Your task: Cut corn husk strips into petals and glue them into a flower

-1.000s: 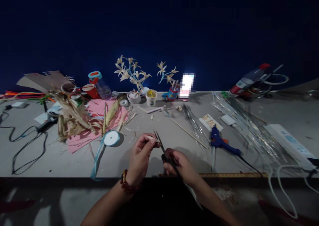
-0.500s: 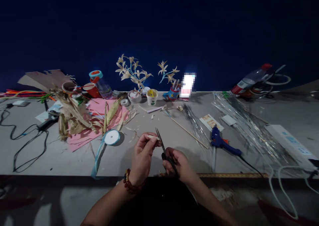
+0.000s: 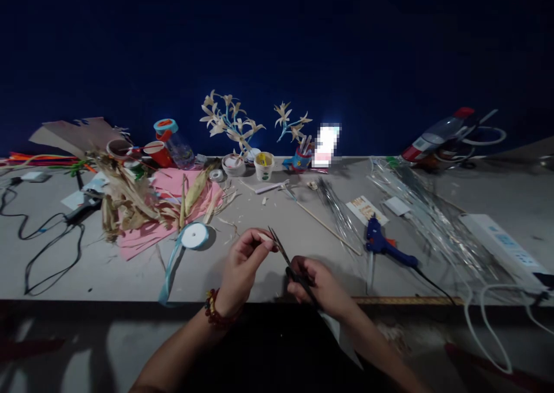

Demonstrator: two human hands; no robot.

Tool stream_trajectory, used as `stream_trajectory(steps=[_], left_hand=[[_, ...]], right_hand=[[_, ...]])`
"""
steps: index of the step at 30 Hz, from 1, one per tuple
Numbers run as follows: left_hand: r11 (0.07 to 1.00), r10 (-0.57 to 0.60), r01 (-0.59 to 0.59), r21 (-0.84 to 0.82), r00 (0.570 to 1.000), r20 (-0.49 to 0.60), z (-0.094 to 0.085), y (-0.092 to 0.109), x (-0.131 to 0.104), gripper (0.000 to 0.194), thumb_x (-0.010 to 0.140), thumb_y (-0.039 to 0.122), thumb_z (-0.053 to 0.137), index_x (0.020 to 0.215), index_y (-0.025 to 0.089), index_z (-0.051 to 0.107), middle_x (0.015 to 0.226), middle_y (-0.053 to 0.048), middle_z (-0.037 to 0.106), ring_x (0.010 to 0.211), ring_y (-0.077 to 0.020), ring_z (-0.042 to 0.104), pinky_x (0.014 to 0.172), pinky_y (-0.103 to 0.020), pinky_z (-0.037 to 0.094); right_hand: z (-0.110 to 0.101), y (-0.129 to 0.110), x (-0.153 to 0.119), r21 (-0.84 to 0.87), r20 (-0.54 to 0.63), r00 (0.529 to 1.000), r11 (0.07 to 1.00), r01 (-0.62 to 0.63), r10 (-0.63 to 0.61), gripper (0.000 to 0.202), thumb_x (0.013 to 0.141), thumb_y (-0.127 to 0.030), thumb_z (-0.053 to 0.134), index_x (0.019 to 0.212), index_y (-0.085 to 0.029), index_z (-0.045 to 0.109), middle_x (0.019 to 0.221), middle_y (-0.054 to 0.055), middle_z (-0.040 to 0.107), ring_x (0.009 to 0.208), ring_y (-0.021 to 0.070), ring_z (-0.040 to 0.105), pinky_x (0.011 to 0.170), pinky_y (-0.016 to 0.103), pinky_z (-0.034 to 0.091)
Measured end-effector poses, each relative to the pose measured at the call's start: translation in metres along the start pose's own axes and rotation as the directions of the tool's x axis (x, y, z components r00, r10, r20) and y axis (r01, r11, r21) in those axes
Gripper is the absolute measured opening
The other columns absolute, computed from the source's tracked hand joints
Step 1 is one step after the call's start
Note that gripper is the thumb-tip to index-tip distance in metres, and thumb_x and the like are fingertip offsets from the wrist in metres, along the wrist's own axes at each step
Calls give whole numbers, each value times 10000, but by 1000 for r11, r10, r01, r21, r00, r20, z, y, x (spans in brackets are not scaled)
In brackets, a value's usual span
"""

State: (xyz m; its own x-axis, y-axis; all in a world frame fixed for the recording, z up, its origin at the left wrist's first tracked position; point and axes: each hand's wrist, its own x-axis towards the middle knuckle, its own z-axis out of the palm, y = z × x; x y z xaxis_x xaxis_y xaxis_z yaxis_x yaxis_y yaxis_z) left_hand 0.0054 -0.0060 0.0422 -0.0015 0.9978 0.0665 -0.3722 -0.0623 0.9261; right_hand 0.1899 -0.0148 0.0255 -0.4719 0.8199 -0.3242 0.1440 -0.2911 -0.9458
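Both forearms reach in from below and meet at the middle. The left hand (image 3: 240,269), beaded at the wrist, pinches its fingertips together, raised. The right hand (image 3: 320,284) curls closed, knuckles up, just beside it.

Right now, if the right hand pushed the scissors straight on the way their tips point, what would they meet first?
The right hand aims the scissors up-left at the pale strip pinched in the left hand. They would probably meet that strip first, though depth is unclear.
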Motion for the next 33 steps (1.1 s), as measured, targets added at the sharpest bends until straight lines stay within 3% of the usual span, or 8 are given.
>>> stream_trajectory(steps=[11,23,33], left_hand=[[997,-12,8,81,998,56,-2,11,1,109,899,208,660,798,177,635,829,-16,626,789,-136,586,783,-258,464],[991,-50,38,132,995,90,-4,17,2,153,895,269,676,784,172,634,803,-40,648,773,-156,590,762,-275,460],[983,-45,16,181,986,160,-14,19,6,137,884,276,695,806,172,653,840,-55,688,776,-164,633,759,-286,491]], right_hand=[[1,-5,-1,-18,-14,999,999,-42,42,527,656,-544,820,680,-214,409,573,-86,480,489,65,427,477,198,327],[-1,-8,-3,-42,5,1000,999,-29,29,588,627,-601,820,652,-228,366,546,-87,470,467,62,382,454,206,269],[-3,-2,-3,-84,-19,999,996,-34,32,543,647,-577,813,660,-224,400,514,-91,457,448,68,393,444,204,270]])
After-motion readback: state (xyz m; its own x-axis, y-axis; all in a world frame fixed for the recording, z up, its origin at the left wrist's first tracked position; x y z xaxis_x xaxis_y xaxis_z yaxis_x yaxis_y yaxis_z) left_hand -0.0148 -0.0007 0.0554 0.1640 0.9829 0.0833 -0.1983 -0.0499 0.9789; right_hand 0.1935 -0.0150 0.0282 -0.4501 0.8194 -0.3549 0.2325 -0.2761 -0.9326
